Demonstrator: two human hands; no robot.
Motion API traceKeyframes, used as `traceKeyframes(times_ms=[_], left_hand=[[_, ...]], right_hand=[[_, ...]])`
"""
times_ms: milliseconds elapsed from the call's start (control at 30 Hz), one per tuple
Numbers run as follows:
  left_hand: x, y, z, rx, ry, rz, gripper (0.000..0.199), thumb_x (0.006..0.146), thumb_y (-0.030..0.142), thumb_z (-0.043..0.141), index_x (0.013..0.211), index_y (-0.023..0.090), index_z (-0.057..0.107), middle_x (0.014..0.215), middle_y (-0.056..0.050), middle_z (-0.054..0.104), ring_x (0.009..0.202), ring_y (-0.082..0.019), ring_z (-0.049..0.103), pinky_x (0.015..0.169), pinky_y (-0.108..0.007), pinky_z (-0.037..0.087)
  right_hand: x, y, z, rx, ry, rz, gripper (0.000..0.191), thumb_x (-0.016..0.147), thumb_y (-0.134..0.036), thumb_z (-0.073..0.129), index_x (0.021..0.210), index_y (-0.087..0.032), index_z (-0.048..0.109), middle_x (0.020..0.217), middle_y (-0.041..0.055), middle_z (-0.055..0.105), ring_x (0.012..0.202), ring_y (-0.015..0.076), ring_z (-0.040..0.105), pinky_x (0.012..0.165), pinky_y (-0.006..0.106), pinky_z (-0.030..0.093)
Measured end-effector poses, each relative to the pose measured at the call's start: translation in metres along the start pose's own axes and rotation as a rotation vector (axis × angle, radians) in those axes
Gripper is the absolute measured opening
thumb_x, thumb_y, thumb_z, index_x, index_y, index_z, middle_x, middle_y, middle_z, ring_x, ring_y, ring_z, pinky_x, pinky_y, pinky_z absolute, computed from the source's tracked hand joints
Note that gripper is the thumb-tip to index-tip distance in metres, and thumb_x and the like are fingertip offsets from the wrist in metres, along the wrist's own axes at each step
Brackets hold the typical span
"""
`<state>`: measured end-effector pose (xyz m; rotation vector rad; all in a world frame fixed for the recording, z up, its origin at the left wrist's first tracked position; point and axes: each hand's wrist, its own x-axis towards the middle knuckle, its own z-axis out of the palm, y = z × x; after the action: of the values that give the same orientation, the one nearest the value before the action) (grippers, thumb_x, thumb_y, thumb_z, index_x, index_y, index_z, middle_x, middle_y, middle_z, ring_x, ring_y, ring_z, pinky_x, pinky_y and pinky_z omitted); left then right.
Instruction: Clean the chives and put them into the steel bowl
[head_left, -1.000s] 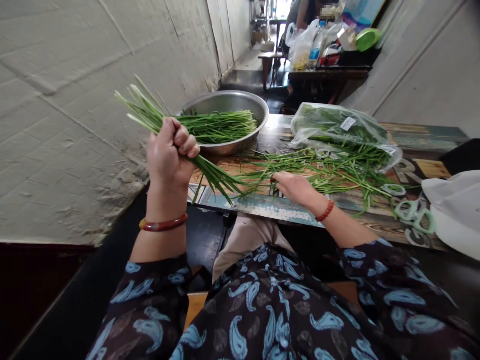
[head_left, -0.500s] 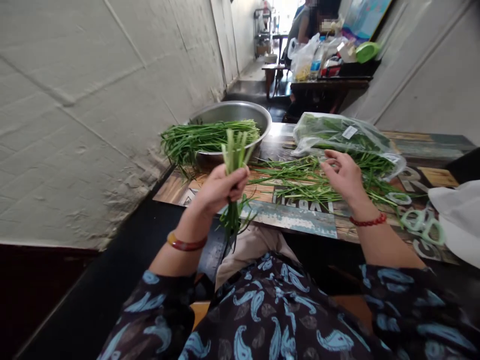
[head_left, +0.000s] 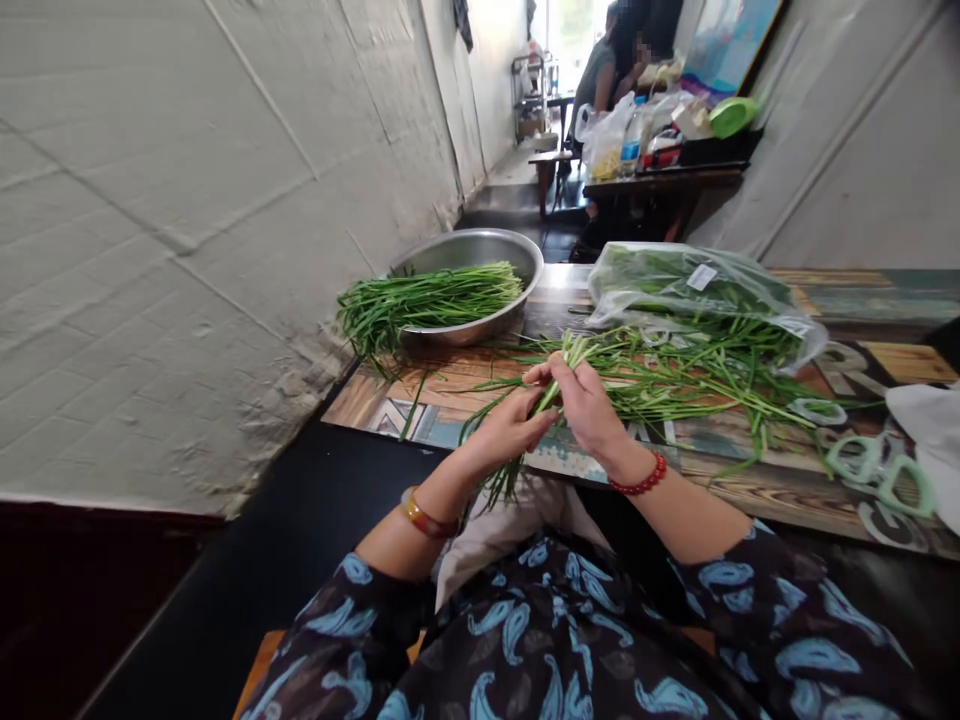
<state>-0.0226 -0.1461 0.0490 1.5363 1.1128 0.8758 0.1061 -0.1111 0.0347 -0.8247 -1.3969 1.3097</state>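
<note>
My left hand [head_left: 511,428] is closed round a small bunch of garlic chives [head_left: 576,350] at the table's front edge, the dark leaf tips hanging below it. The fingers of my right hand [head_left: 591,408] press on the same bunch near its pale cut ends, touching the left fingers. Loose garlic chives [head_left: 675,395] lie scattered on the table just right of and behind my hands. A metal basin [head_left: 480,240] at the back left holds a thick pile of chives, their leaves drooping over its left rim. Behind the loose stems lies a clear plastic bag [head_left: 686,270] with more greens inside.
Green-handled scissors [head_left: 877,470] lie on the patterned table [head_left: 465,375] at the right, beside a white object [head_left: 930,435]. A white wall [head_left: 225,200] runs along the left. Farther back, a cluttered table [head_left: 667,178] stands near a seated person [head_left: 596,80].
My right hand has moved left from the loose stems to the bunch. My left hand has brought the bunch right and tilted it, pale ends leaning right.
</note>
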Motion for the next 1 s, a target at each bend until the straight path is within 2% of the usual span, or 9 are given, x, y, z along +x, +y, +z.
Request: traceKeyframes(times_ms=[133, 200, 333, 433, 567, 733, 867, 933, 1000], left_hand=[[-0.006, 0.014, -0.019, 0.477, -0.075, 0.096, 0.022, 0.095, 0.034, 0.047, 0.101, 0.02, 0.063, 0.098, -0.009, 0.067, 0.09, -0.023, 0.06, 0.086, -0.035, 0.049], [-0.007, 0.029, -0.035, 0.77, -0.076, 0.036, 0.027, 0.097, 0.034, 0.042, 0.105, 0.018, 0.062, 0.094, -0.008, 0.067, 0.082, -0.021, 0.06, 0.081, -0.034, 0.048], [0.003, 0.07, -0.079, 1.401, 0.174, -0.127, 0.03, 0.099, 0.033, 0.037, 0.104, 0.016, 0.061, 0.089, -0.011, 0.067, 0.08, -0.024, 0.063, 0.07, -0.032, 0.045], [0.031, 0.092, -0.117, 1.67, 0.323, -0.105, 0.031, 0.1, 0.03, 0.034, 0.108, 0.017, 0.061, 0.095, -0.012, 0.066, 0.087, -0.024, 0.064, 0.073, -0.031, 0.045], [0.088, 0.093, -0.162, 1.719, 0.316, -0.143, 0.036, 0.102, 0.024, 0.028, 0.119, 0.015, 0.059, 0.11, -0.017, 0.064, 0.105, -0.03, 0.061, 0.086, -0.039, 0.043], [0.144, 0.049, -0.19, 1.686, 0.301, -0.172, 0.045, 0.104, 0.034, 0.031, 0.139, 0.008, 0.044, 0.136, -0.021, 0.052, 0.128, -0.033, 0.048, 0.104, -0.044, 0.036], [0.159, 0.01, -0.201, 1.575, 0.108, -0.399, 0.068, 0.101, 0.05, 0.041, 0.15, 0.004, 0.031, 0.146, -0.027, 0.043, 0.136, -0.039, 0.042, 0.109, -0.048, 0.034], [0.16, 0.003, -0.206, 1.552, 0.137, -0.405, 0.068, 0.102, 0.046, 0.041, 0.152, 0.002, 0.027, 0.149, -0.029, 0.04, 0.137, -0.04, 0.04, 0.11, -0.05, 0.035], [0.157, 0.007, -0.205, 1.549, 0.188, -0.27, 0.071, 0.098, 0.039, 0.053, 0.152, 0.003, 0.026, 0.148, -0.026, 0.041, 0.135, -0.04, 0.042, 0.11, -0.053, 0.034]], right_hand=[[0.007, 0.003, -0.018, 0.214, -0.065, 0.091, 0.043, 0.09, -0.06, 0.055, 0.083, -0.019, 0.067, 0.083, 0.0036, 0.071, 0.075, 0.0158, 0.063, 0.072, 0.028, 0.051], [0.014, 0.006, -0.033, 0.278, -0.013, 0.11, 0.04, 0.088, -0.061, 0.058, 0.088, -0.021, 0.066, 0.086, 0.0032, 0.072, 0.077, 0.0156, 0.064, 0.071, 0.028, 0.051], [0.03, 0.017, -0.069, 0.154, 0.032, 0.147, 0.044, 0.084, -0.064, 0.06, 0.095, -0.022, 0.066, 0.086, 0.0033, 0.073, 0.079, 0.0154, 0.066, 0.066, 0.026, 0.049], [0.038, 0.029, -0.09, 0.017, 0.01, 0.134, 0.047, 0.083, -0.066, 0.061, 0.094, -0.021, 0.067, 0.083, 0.0035, 0.072, 0.077, 0.0147, 0.065, 0.064, 0.025, 0.047], [0.044, 0.043, -0.108, -0.058, 0.054, 0.092, 0.047, 0.084, -0.065, 0.061, 0.097, -0.02, 0.068, 0.08, 0.0031, 0.071, 0.073, 0.0143, 0.064, 0.061, 0.026, 0.047], [0.048, 0.046, -0.123, 0.013, 0.193, 0.06, 0.038, 0.085, -0.058, 0.065, 0.097, -0.022, 0.068, 0.075, 0.001, 0.068, 0.069, 0.0127, 0.062, 0.056, 0.023, 0.045], [0.05, 0.036, -0.129, 0.088, 0.258, 0.044, 0.034, 0.086, -0.055, 0.064, 0.096, -0.023, 0.068, 0.074, 0.0003, 0.066, 0.067, 0.0117, 0.062, 0.053, 0.022, 0.044], [0.052, 0.03, -0.134, 0.092, 0.296, -0.008, 0.034, 0.088, -0.057, 0.062, 0.096, -0.023, 0.067, 0.074, 0.0002, 0.065, 0.066, 0.0113, 0.061, 0.052, 0.022, 0.045], [0.054, 0.026, -0.142, 0.073, 0.34, -0.074, 0.036, 0.089, -0.059, 0.059, 0.095, -0.024, 0.065, 0.074, 0.0003, 0.064, 0.066, 0.0114, 0.061, 0.053, 0.023, 0.045]])
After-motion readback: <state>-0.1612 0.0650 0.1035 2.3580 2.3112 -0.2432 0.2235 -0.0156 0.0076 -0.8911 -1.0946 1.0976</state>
